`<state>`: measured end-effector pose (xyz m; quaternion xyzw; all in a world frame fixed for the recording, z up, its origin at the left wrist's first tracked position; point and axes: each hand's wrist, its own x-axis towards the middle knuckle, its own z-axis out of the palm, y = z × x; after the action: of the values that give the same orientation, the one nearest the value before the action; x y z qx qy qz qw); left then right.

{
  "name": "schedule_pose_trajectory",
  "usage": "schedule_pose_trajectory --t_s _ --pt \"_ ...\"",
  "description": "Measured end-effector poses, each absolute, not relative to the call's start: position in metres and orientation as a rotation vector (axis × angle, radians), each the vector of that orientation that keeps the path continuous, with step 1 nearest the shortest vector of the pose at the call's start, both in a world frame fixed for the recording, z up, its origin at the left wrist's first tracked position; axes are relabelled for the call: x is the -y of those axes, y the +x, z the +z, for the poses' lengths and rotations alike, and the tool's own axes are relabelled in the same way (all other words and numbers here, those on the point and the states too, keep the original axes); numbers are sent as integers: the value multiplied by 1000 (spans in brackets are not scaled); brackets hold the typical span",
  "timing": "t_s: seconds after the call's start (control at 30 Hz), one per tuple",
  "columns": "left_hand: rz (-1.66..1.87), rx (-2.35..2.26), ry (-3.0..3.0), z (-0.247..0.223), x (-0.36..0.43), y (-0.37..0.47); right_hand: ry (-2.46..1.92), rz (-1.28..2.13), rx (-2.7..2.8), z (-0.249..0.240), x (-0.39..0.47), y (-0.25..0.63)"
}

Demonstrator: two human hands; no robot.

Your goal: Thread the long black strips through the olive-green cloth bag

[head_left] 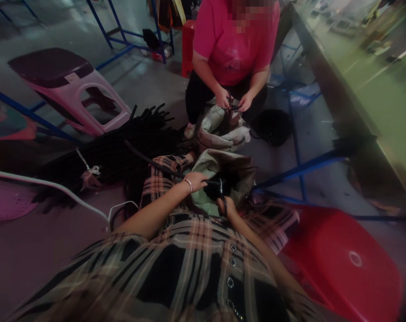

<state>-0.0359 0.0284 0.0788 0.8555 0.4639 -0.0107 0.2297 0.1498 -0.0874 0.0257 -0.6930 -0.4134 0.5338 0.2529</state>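
Note:
My left hand [195,181] is closed around a long black tube or foam strip [156,164], whose near end points over an open sack [238,172]. In my right hand [226,206] is a pair of scissors [222,190], with the blades upright at the end of the strip. The sack lies between my knees with its mouth rolled open, and dark pieces show inside, too dim to make out singly. To my left lies a big bundle of the same black strips [122,152].
Opposite me a person in a pink shirt [236,49] works with both hands over another sack [223,138]. A purple-and-white stool [72,89] stands at left, a red stool [344,259] at right. A blue-framed table [353,89] runs along the right. A white cord [55,183] crosses the left.

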Motion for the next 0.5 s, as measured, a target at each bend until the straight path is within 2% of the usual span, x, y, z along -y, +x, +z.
schedule_pose_trajectory --t_s 0.23,0.5 --pt "-87 -1325 2383 79 -31 -41 -1881 1417 1066 25 85 151" --pt "-22 -1374 2355 77 -28 -37 -1841 1535 1114 22 84 153"
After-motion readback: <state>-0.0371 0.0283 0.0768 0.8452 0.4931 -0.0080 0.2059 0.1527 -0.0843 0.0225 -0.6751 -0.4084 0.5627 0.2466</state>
